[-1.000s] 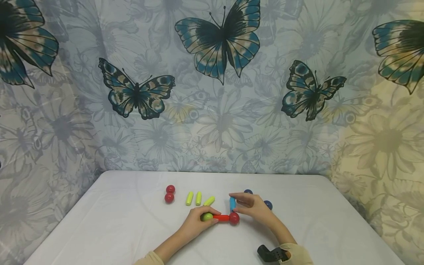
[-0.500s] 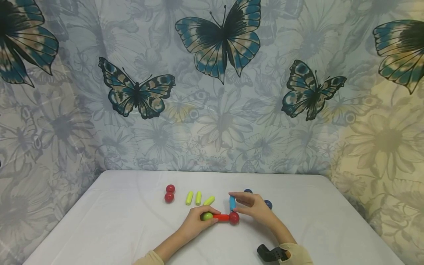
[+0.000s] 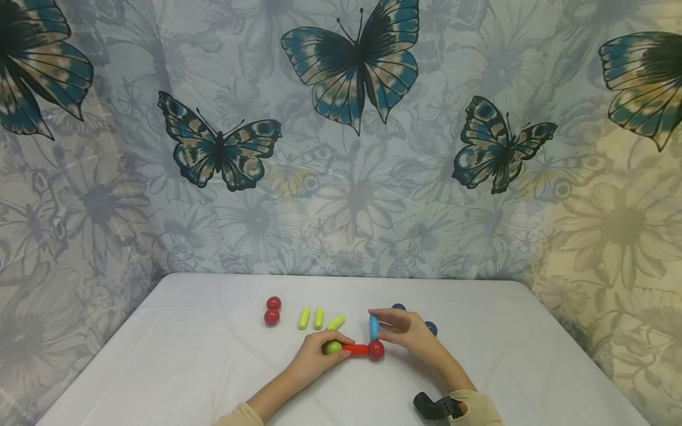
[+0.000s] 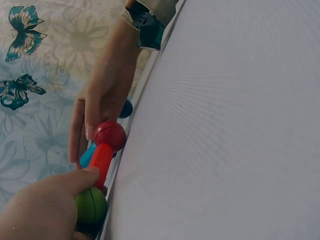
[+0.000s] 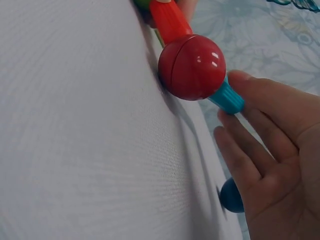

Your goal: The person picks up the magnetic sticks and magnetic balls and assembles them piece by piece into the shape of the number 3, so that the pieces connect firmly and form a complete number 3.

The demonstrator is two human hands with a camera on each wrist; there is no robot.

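In the head view my left hand (image 3: 313, 358) grips a green ball (image 3: 333, 347) and the near end of a red rod (image 3: 358, 350); its thumb lies along the rod in the left wrist view. At the rod's other end sits a larger red ball (image 3: 376, 351). My right hand (image 3: 409, 334) pinches a short light blue rod (image 5: 228, 100) between thumb and fingers, the rod's end right at the red ball, pointing away from me at about a right angle to the red rod. The right hand's lower fingers are loosely bent below it.
Three yellow-green rods (image 3: 319, 319) lie behind the left hand. Two red balls (image 3: 272, 318) stand together further left. Behind the right hand are two dark blue balls (image 3: 431, 328), partly hidden. A white cloth covers the table (image 3: 160, 367); a butterfly-print curtain (image 3: 341, 225) hangs behind it.
The light blue rod's end appears slightly closer to the red ball. Both hands otherwise keep the same place and hold.
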